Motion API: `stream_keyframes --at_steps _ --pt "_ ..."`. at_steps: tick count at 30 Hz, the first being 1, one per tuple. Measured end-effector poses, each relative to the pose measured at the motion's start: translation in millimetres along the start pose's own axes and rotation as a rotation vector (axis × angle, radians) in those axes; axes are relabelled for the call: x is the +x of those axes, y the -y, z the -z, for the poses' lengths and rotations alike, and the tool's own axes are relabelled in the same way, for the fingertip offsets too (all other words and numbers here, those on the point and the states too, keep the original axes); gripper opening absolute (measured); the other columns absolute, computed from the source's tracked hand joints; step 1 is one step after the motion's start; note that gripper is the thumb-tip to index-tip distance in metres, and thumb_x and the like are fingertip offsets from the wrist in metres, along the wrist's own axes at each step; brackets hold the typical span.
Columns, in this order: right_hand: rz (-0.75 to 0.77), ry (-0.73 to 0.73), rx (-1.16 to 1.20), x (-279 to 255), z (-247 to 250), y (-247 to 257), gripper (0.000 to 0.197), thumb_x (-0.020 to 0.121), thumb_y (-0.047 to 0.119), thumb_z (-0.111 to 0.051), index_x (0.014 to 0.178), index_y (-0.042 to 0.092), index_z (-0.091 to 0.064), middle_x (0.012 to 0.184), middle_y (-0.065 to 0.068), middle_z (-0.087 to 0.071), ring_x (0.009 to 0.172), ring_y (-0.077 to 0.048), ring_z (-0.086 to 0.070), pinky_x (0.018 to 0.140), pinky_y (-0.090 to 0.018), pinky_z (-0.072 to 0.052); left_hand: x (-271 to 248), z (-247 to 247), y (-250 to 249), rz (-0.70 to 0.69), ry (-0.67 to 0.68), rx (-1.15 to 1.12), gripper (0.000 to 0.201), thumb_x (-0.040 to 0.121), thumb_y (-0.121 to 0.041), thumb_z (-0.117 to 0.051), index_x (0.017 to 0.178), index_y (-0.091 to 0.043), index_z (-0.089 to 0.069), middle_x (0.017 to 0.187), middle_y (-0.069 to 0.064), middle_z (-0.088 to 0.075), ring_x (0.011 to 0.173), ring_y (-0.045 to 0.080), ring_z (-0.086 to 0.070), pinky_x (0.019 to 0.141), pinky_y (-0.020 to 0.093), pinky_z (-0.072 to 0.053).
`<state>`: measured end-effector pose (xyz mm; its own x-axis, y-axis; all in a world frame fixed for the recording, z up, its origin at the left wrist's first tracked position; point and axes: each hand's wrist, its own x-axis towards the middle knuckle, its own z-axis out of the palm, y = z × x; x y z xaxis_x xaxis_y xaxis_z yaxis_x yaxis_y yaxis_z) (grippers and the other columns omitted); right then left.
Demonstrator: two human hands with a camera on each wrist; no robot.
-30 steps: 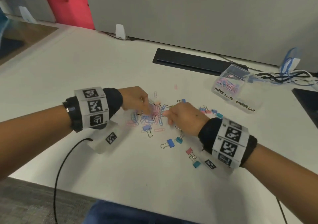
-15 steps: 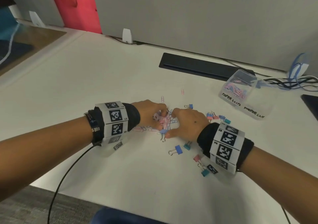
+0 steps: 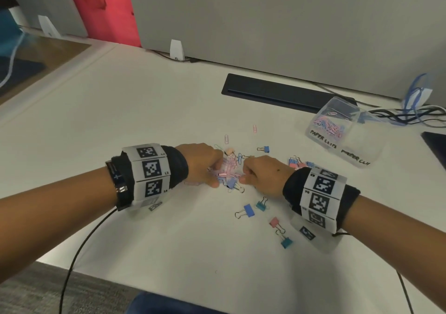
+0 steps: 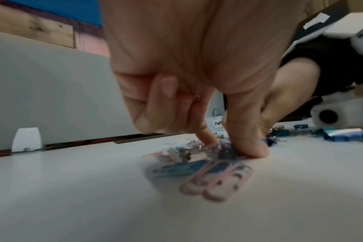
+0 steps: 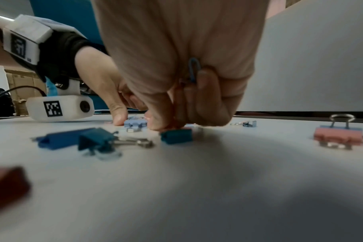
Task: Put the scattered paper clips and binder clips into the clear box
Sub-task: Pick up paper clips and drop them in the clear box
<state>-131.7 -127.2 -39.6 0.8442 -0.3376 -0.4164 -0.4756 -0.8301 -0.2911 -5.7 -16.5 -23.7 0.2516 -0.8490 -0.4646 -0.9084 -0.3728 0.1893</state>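
Both hands have closed in since a second ago: left hand [image 3: 201,163] and right hand [image 3: 261,173] each grip-pinching the clip pile [image 3: 228,171], well left of the clear box [image 3: 337,123]. Scoop-up's next, probably.

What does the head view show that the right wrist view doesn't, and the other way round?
Only the head view shows the clear box, already holding paper clips, at the desk's far right, and two loose pink paper clips beyond the pile.

Only the right wrist view shows a blue paper clip tucked inside the right hand's curled fingers.

Both show the left hand and right hand meeting at the clip pile, with binder clips lying nearer the person.
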Motion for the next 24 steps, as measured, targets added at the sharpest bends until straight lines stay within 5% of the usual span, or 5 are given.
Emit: stream_keyframes --at_steps 3,7,14,18,24 --pt "0.001 0.04 0.001 -3 -2 -1 0.022 0.098 0.028 -0.036 0.085 0.01 -0.038 0.072 0.001 -0.038 0.078 -0.021 -0.042 0.053 -0.02 -0.026 1 -1 -2 -0.021 0.014 0.023 0.025 0.09 -0.034 -0.054 0.105 -0.015 -0.053 0.098 0.0 -0.05 0.087 0.016 -0.046 0.073 0.027 -0.034" --pt "0.023 0.064 -0.061 -9 -2 -3 0.016 0.1 0.022 -0.032 0.095 0.008 -0.037 0.069 0.002 -0.034 0.064 -0.014 -0.039 0.052 -0.018 -0.027 3 -4 -3 -0.062 -0.024 0.131 0.028 0.096 -0.034 -0.04 0.107 -0.012 -0.052 0.111 0.007 -0.058 0.085 0.016 -0.046 0.072 0.027 -0.034" --pt "-0.032 0.01 0.096 -21 8 -22 0.025 0.099 0.022 -0.032 0.076 0.013 -0.039 0.069 0.003 -0.04 0.061 -0.009 -0.037 0.053 -0.019 -0.029 3 -2 -16 -0.104 -0.095 0.187 0.029 0.099 -0.03 -0.032 0.102 -0.01 -0.053 0.098 0.005 -0.047 0.086 0.02 -0.049 0.07 0.026 -0.033" --pt "-0.102 -0.027 0.879 -28 23 -34 0.028 0.093 0.006 -0.039 0.066 0.013 -0.042 0.062 -0.002 -0.05 0.043 -0.007 -0.034 0.04 -0.016 -0.029 12 4 -18 -0.049 -0.072 -0.203 0.029 0.099 -0.024 -0.036 0.071 -0.015 -0.04 0.079 0.003 -0.043 0.076 0.018 -0.042 0.06 0.023 -0.03" --pt "0.064 0.003 1.721 -39 41 -63 0.025 0.065 0.005 -0.059 0.046 0.013 -0.046 0.045 -0.002 -0.052 0.033 -0.006 -0.035 0.03 -0.014 -0.033 18 19 -15 0.092 0.085 -1.34 0.028 0.084 -0.009 -0.03 0.057 -0.015 -0.033 0.057 0.0 -0.033 0.042 0.011 -0.027 0.034 0.01 -0.022"
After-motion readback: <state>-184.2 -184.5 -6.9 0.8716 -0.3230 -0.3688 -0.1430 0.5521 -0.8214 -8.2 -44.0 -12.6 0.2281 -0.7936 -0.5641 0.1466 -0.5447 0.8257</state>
